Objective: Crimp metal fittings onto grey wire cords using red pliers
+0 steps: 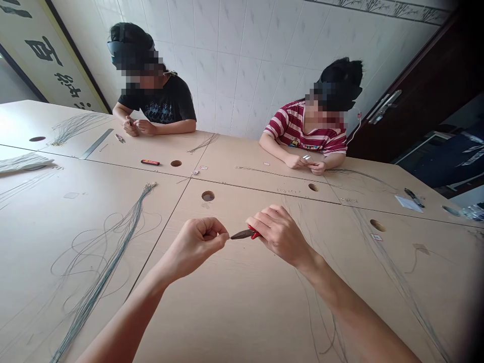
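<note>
My right hand [280, 233] is closed around red-handled pliers [245, 234], whose dark tip points left. The tip meets the pinched fingers of my left hand [198, 241], which is closed in a fist on something too small to make out. Both hands hover over the light wooden table [234, 302] near its middle. A long bundle of thin grey wires [109, 262] lies on the table to the left of my left arm. More thin wires [397, 277] run along the table on my right.
Two people sit across the table, one in a black shirt [162, 103], one in a striped shirt [302, 128], each handling small parts. Round cable holes [207, 195] dot the table. A red and black tool [150, 162] and a metal ruler [95, 143] lie far left.
</note>
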Motion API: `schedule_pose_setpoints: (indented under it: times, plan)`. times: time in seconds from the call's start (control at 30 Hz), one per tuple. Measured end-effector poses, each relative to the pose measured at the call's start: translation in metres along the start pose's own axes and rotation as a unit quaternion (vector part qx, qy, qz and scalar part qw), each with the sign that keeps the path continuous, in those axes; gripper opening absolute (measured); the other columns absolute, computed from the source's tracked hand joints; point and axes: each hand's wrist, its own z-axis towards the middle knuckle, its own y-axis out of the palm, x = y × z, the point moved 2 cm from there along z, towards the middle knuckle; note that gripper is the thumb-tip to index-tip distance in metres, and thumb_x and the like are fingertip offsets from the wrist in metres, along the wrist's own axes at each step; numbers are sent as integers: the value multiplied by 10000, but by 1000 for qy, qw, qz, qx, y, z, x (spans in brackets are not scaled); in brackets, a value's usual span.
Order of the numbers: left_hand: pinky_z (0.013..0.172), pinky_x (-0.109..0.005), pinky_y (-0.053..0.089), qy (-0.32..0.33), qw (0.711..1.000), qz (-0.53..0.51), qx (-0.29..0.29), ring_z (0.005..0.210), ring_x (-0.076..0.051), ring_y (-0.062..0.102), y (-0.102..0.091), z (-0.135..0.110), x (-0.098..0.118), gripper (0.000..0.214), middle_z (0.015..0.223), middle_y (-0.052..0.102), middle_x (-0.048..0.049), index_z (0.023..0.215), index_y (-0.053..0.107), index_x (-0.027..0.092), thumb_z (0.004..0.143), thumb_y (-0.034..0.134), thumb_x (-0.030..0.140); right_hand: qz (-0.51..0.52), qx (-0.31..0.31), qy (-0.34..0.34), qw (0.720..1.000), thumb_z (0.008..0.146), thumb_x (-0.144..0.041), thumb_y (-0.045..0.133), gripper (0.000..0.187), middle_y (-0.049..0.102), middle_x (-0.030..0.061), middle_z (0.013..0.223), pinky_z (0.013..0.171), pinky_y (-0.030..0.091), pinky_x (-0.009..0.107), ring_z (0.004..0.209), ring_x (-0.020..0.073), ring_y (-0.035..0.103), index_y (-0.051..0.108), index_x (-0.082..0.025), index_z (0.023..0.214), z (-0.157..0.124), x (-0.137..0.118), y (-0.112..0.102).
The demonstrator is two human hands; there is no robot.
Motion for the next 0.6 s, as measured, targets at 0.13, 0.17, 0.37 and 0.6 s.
schedule_pose_setpoints:
  times: [0.13, 0.17, 0.37, 0.6]
  plan:
    - [403, -179, 201, 1, 1000, 0, -4, 473, -62, 232, 1, 2, 0, 152, 520, 307, 75, 669, 597, 168, 800, 558, 237, 2, -2, 8, 1000, 898, -71, 457, 162, 584, -10, 696, 701, 303, 291, 651, 141, 405, 573, -171, 843, 0, 1, 1]
    - [405, -181, 203, 2, 1000, 1, -5, 475, -64, 235, 0, 2, 1, 153, 523, 309, 74, 676, 598, 169, 804, 557, 244, 3, -2, 9, 1000, 902, -77, 451, 168, 580, -9, 688, 694, 299, 290, 643, 142, 399, 573, -171, 835, 0, 1, 1]
    - [423, -194, 224, 20, 998, 59, -31, 496, -76, 266, -2, 1, 2, 232, 550, 334, 61, 665, 534, 180, 850, 513, 317, -2, -7, 5, 1000, 912, -109, 455, 162, 558, -7, 666, 669, 277, 292, 629, 141, 388, 574, -169, 820, -2, 5, 0]
    - [430, -249, 143, 118, 948, 294, -39, 457, -83, 152, 5, 4, 2, 363, 472, 230, 70, 556, 286, 188, 830, 501, 291, -15, -33, -27, 999, 863, -54, 457, 176, 510, -16, 627, 621, 237, 296, 600, 137, 346, 581, -166, 809, -8, 8, 0]
